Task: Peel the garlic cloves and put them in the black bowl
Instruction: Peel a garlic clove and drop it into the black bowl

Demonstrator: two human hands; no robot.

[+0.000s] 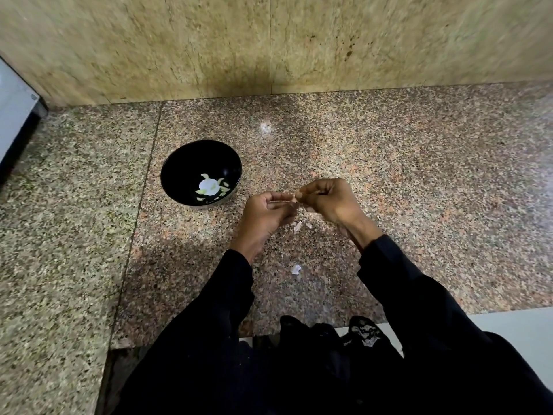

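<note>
Above counter (389, 175): left hand (263, 214), right hand (326, 202) pinch one clove (294, 199) together | bowl (179, 163) left, cloves inside | peels (299, 226) beneath hands.

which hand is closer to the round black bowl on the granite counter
Left. The left hand sits just right of the round black bowl; the right hand is farther right, beyond the left.
</note>
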